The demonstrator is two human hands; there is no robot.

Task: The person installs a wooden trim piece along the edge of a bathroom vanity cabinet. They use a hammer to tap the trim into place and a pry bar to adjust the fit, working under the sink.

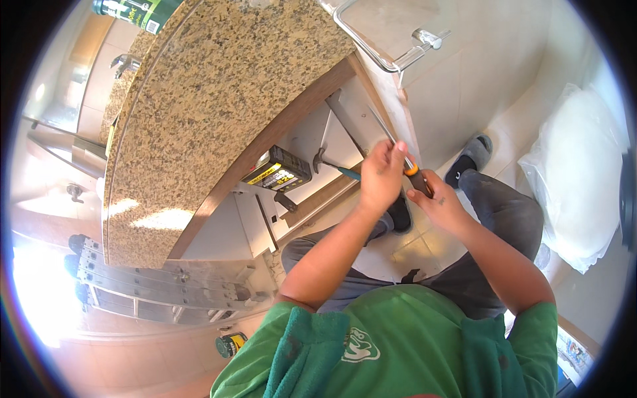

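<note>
Both hands meet at a screwdriver (406, 166) just right of the granite countertop (219, 99). Left hand (381, 176) curls shut around the upper shaft, fingers wrapped close. Right hand (438, 202) closes on the orange-and-black handle from the near side. Metal shaft slants up and left toward the edge of the white cabinet panel (391, 99). Hammer (332, 166) lies on the open cabinet floor, left of the hands. Yellow-and-black power tool (279, 171) sits beside it under the counter lip. Folded ladder (159, 285) lies on the floor, far left. White plastic bag (577, 192) at right.
</note>
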